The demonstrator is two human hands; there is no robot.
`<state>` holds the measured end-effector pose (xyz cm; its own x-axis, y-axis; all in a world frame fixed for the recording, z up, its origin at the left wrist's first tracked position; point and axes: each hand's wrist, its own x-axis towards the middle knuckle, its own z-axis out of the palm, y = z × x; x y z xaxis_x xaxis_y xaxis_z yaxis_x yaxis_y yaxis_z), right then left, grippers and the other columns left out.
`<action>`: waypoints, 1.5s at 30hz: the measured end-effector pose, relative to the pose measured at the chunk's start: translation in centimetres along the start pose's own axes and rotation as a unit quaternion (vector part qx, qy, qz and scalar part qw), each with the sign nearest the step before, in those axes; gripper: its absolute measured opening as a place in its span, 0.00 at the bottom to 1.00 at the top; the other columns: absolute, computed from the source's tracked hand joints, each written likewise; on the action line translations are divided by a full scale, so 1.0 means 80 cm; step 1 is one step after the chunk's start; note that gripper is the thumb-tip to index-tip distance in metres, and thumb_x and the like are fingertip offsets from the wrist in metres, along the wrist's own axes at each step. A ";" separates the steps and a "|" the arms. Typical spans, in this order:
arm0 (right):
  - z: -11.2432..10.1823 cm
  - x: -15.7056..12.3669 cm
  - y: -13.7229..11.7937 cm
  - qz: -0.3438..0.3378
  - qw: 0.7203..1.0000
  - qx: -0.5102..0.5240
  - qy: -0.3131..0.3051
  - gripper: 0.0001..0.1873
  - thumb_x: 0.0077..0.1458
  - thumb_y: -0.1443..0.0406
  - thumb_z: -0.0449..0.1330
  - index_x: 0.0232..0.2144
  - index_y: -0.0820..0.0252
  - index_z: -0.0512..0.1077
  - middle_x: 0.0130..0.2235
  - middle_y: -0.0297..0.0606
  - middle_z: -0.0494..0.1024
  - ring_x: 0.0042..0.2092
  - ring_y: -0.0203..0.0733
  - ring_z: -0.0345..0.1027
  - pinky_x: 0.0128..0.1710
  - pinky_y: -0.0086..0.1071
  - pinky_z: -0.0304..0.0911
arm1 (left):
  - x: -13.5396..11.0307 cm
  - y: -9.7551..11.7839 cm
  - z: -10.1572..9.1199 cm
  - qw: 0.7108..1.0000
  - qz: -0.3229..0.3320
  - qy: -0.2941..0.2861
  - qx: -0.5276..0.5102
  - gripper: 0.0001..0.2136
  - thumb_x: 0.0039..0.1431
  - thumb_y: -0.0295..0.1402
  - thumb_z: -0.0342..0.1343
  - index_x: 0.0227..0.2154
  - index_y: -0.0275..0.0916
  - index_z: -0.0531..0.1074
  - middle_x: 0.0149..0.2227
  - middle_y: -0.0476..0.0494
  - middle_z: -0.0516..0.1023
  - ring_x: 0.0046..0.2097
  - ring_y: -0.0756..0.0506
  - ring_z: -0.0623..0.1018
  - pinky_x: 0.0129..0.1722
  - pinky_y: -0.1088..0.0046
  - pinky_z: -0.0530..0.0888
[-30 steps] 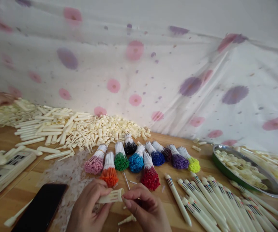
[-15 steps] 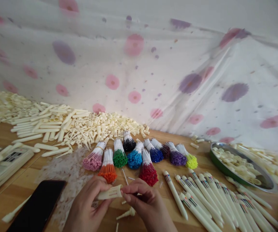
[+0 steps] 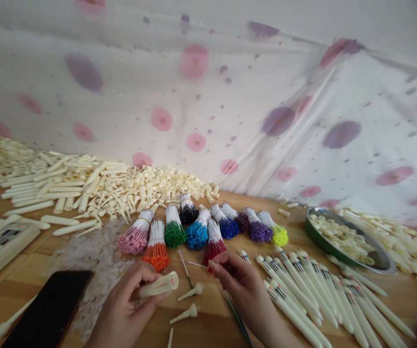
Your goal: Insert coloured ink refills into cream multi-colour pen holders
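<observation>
A white plastic sheet (image 3: pixel 128 96), flowered in pink and purple, hangs behind a wooden counter (image 3: pixel 208 321). On the counter, at the right, a green-sided metal tray (image 3: pixel 319 245) holds cream pieces (image 3: pixel 339 237). At the left lie a cream power strip (image 3: pixel 16 245) and a dark phone (image 3: pixel 49 309).

The person's left hand (image 3: pixel 123 299) pinches a slotted cream tube (image 3: pixel 157 286) above the counter, its round end tilted up toward the right. The right hand's (image 3: pixel 245 285) grip is drawn together beside a dark red bundle (image 3: pixel 215 239). Two cone-shaped tips (image 3: pixel 184 313) lie between the hands. Slimmest is a thin white stick (image 3: pixel 195 264), one end meeting the right fingertips; whether they pinch it, I cannot tell.

Good handling probably means a light, steady hold on the tube, slots uncovered, and taking any stick gently so it neither bends nor disturbs the bundle.

No brand or lettering is readable; the power strip's dark markings are too small.
</observation>
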<state>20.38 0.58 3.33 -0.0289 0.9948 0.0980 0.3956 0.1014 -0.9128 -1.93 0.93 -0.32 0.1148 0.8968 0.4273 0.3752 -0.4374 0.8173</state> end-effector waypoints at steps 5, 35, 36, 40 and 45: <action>-0.030 -0.018 0.030 0.000 0.925 -0.379 -0.028 0.11 0.59 0.63 0.51 0.25 0.60 0.67 0.27 0.39 0.74 0.29 0.44 0.68 0.27 0.32 0.58 | -0.001 -0.001 -0.003 0.999 -0.029 0.021 -0.016 0.06 0.47 0.29 0.61 0.26 0.46 0.69 0.26 0.56 0.75 0.28 0.51 0.78 0.25 0.85 0.75; 0.044 -0.036 0.000 -0.043 0.995 -0.034 -0.082 0.14 0.55 0.57 0.54 0.26 0.60 0.70 0.20 0.32 0.67 0.21 0.31 0.55 0.19 0.24 0.49 | 0.002 -0.004 -0.014 0.934 0.221 0.118 0.255 0.07 0.50 0.22 0.53 0.30 0.41 0.68 0.31 0.46 0.72 0.32 0.45 0.75 0.31 0.68 0.74; 0.043 -0.036 -0.002 -0.045 0.995 -0.039 -0.084 0.14 0.55 0.57 0.54 0.26 0.61 0.70 0.20 0.32 0.68 0.21 0.31 0.55 0.19 0.24 0.49 | 0.001 -0.006 -0.014 0.937 0.221 0.119 0.243 0.07 0.50 0.22 0.53 0.30 0.42 0.67 0.31 0.47 0.72 0.32 0.45 0.75 0.31 0.68 0.74; 0.039 -0.036 -0.014 -0.094 0.991 -0.069 -0.068 0.12 0.54 0.59 0.54 0.25 0.60 0.71 0.20 0.32 0.69 0.21 0.31 0.57 0.19 0.24 0.49 | -0.006 -0.016 -0.012 0.957 0.213 0.117 0.157 0.10 0.48 0.20 0.56 0.30 0.43 0.67 0.31 0.50 0.70 0.32 0.47 0.74 0.29 0.70 0.75; 0.033 -0.037 -0.031 -0.158 0.975 -0.129 -0.094 0.07 0.53 0.64 0.56 0.28 0.59 0.73 0.21 0.34 0.72 0.20 0.32 0.61 0.18 0.24 0.51 | -0.012 -0.022 -0.005 0.978 0.165 0.122 0.039 0.14 0.48 0.18 0.56 0.32 0.44 0.65 0.33 0.50 0.67 0.35 0.47 0.72 0.30 0.69 0.79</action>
<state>17.02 -2.61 4.27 -0.3443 0.9019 0.2609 0.5570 0.4200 -0.7165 -3.04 0.82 -2.03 0.0217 0.6607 0.7503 0.4241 -0.6857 0.5916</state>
